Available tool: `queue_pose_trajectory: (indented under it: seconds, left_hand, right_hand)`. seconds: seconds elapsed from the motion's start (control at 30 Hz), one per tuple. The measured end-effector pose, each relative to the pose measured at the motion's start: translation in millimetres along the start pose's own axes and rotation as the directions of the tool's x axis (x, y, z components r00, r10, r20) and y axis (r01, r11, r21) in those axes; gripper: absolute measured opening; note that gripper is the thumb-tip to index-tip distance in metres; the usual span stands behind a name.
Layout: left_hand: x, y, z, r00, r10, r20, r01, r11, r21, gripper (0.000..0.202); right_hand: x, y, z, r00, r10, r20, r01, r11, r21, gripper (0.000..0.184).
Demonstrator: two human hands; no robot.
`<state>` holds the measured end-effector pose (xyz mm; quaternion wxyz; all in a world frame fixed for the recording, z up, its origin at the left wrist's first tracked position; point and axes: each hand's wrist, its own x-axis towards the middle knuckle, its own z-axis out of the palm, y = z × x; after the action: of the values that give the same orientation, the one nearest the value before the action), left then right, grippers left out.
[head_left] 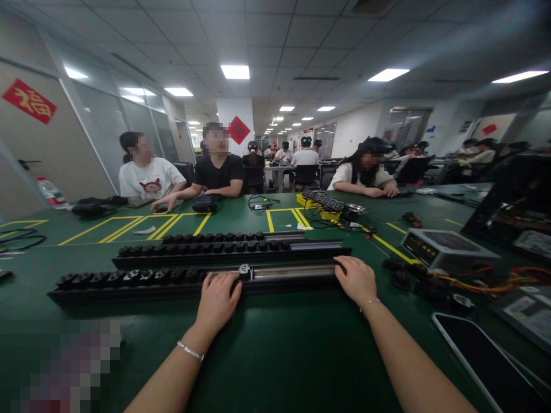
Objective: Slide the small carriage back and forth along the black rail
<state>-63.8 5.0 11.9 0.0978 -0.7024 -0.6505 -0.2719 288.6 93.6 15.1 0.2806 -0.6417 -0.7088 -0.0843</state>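
Observation:
A long black rail [293, 282] lies crosswise in front of me, with several round black socket-like pieces [142, 277] lined up along its left part. My left hand [218, 293] has its fingers curled over the rail near the middle, beside a single piece with a pale top [245, 272]. To the right of that piece the shiny channel of the rail is exposed. At the rail's right end, my right hand [356, 280] grips the edge with bent fingers. Its fingertips are partly hidden. Just behind lies a second black rail [318, 252] with similar pieces, and part of another rail shows beyond it.
On the right are a metal power supply box [450, 249], coloured wires [495, 279], loose black pieces [398, 275] and a phone [482, 355]. Yellow tape [189, 215] marks the green table [275, 355]. Several people sit across it; one person's hand [166, 202] rests there.

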Motion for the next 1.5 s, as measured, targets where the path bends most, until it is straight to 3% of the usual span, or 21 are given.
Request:
queue_pose_trajectory:
  seconds: [1.27,1.5]
  left_hand:
    - [-0.4,3.8,-3.3,0.997,0.035,0.074,-0.039,0.998,0.053,0.034]
    - [-2.9,8.6,2.9,0.992,0.113,0.055,-0.113,0.994,0.003,0.037]
  right_hand:
    - [1.0,2.4,2.4,1.0,-0.002,0.008,0.002,1.0,0.013,0.035]
    - [0.5,2.4,3.8,1.0,0.0,-0.011,0.0,1.0,0.022,0.034]
